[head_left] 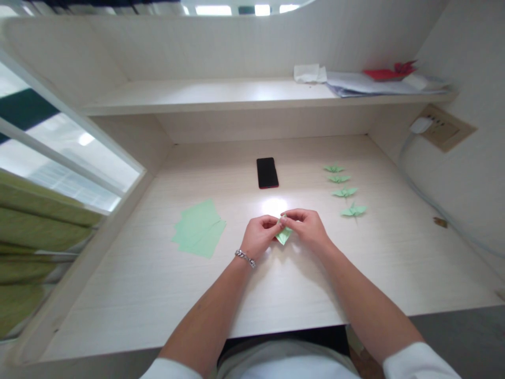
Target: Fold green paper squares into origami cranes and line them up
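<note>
My left hand (260, 236) and my right hand (306, 225) meet at the middle of the pale wooden desk (276, 295), both pinching a small folded piece of green paper (283, 235). A metal bracelet (245, 258) circles my left wrist. To the left lies a stack of flat green paper sheets (199, 229). At the right, several finished green paper cranes (344, 192) stand in a row running from far to near.
A black phone (267, 172) lies face down beyond my hands. The shelf above (205, 97) holds white papers (355, 83) and red paper (389, 71). A wall socket with a white plug (422, 125) and cable sits at the right. A window is at the left.
</note>
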A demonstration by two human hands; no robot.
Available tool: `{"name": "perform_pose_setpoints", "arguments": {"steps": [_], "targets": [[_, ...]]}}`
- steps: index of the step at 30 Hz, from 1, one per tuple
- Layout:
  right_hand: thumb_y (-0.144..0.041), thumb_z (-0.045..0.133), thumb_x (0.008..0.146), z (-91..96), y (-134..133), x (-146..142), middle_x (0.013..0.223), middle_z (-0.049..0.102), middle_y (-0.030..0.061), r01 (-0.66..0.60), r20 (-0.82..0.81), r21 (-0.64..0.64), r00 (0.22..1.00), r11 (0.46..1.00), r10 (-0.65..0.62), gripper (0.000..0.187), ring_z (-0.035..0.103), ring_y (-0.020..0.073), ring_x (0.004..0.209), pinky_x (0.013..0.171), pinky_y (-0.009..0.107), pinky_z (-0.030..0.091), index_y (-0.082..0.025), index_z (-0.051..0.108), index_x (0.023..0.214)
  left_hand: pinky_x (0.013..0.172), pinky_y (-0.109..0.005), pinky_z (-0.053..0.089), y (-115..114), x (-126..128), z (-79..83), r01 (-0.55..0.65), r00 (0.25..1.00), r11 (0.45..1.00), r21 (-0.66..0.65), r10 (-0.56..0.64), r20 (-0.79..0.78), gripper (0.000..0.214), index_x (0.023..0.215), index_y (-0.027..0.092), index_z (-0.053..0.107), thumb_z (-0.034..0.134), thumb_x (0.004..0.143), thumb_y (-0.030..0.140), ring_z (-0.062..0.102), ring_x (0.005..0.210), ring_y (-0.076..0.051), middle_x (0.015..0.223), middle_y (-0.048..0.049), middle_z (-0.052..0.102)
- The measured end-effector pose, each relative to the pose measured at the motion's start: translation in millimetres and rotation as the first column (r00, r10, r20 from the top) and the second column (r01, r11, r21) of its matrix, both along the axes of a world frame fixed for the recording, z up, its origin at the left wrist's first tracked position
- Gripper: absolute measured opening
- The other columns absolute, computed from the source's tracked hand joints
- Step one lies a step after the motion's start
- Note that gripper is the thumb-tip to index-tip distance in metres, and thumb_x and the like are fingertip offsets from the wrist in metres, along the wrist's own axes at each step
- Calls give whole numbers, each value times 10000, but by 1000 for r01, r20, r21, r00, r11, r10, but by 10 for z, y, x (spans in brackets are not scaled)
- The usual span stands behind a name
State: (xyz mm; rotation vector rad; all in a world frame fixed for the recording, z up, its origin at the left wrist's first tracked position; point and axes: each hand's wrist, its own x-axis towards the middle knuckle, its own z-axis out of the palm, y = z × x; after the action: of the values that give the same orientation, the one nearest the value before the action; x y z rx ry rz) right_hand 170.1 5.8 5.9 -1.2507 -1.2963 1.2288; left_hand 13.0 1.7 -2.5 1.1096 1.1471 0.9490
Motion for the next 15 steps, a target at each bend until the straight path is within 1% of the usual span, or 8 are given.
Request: {"name": "perform_pose_setpoints", "arguments": {"steps": [6,11,15], "targets": [[-368,742,651,-6,0,9,838,741,84,40,3,-5,999,999,-40,275,669,240,801,734,339,505,-158,752,829,490,-224,470,-5,11,6,24,1000,1000,4,-24,18,365,746,116,697,776,627,452,580,540,-123,642,-40,661],[-364,760,637,-1,-5,-2,810,741,81,61,-51,-11,997,998,-62,274,667,229,763,709,330,502,-159,758,818,486,-217,458,-7,1,-3,44,999,999,6,-44,9,321,749,119,697,770,643,413,562,533,-112,642,-31,651],[-380,781,611,1,-8,-10,792,740,81,73,-93,-34,993,997,-76,296,664,224,740,689,326,500,-158,759,806,484,-207,448,-17,-5,22,61,998,998,18,-62,10,292,758,114,695,762,661,382,553,538,-106,649,-34,644]]}}
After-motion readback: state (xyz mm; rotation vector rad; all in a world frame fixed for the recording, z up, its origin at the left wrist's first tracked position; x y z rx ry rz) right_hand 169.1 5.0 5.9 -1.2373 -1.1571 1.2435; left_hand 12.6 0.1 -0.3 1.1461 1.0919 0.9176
